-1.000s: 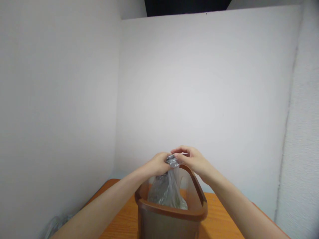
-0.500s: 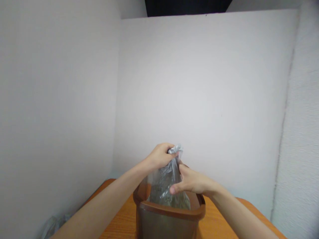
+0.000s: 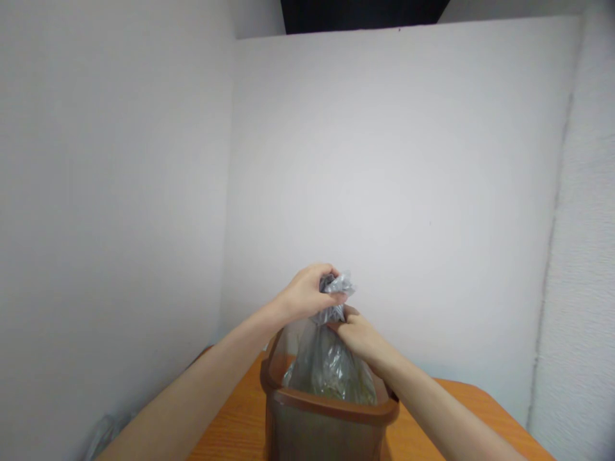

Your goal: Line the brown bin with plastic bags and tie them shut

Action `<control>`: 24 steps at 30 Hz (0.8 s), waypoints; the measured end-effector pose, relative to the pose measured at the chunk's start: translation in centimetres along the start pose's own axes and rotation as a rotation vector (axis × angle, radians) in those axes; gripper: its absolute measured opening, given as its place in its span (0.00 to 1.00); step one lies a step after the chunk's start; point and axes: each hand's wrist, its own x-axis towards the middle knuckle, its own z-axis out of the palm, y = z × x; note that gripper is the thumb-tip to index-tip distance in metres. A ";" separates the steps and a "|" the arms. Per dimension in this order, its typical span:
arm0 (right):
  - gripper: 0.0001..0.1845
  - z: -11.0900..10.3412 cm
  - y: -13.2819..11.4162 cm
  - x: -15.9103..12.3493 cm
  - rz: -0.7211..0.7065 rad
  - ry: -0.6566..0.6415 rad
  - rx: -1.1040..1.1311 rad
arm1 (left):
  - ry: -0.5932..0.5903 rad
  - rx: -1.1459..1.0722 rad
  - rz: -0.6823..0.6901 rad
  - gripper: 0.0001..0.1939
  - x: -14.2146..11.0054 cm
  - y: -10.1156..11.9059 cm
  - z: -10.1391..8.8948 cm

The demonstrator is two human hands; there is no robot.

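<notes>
A clear plastic bag [image 3: 331,365] stands gathered inside a brown trash bin [image 3: 331,410], its lower part bulging below the rim. My left hand [image 3: 312,291] is closed around the bunched top of the bag, and a crumpled end sticks out past the fingers to the right. Just beneath it, my right hand [image 3: 353,330] grips the bag's neck, thumb pointing left across the plastic. What fills the bag is blurred, with a yellowish-green tint low down.
The bin stands on an orange-brown wooden table [image 3: 240,416]. Another crumpled clear plastic piece [image 3: 103,435] lies at the lower left, partly behind my left forearm. White walls [image 3: 384,160] rise behind the table and on both sides.
My right hand has closed from a spread grip beside the bag onto its neck, under my left hand. The left hand has risen slightly, and the neck is now bunched tighter.
</notes>
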 end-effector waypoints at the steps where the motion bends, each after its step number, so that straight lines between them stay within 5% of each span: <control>1: 0.19 -0.4 -0.4 -0.3 -0.011 0.001 -0.005 | -0.026 -0.076 -0.065 0.16 -0.3 -0.2 -0.1; 10: 0.38 -0.9 -1.6 -2.4 -0.173 -0.203 0.109 | -0.127 -0.368 -0.322 0.23 -1.9 -2.2 0.1; 14: 0.28 -0.9 -1.4 -2.5 -0.101 -0.126 0.098 | -0.045 -0.350 -0.366 0.22 -1.9 -3.1 0.0; 18: 0.15 -2.3 -0.4 -1.8 0.021 -0.042 0.046 | -0.032 -0.188 -0.341 0.14 -2.2 -6.2 -2.8; 24: 0.12 -5.7 1.6 -2.6 0.068 0.039 -0.006 | -0.013 -0.070 -0.329 0.10 -3.7 -11.3 -7.5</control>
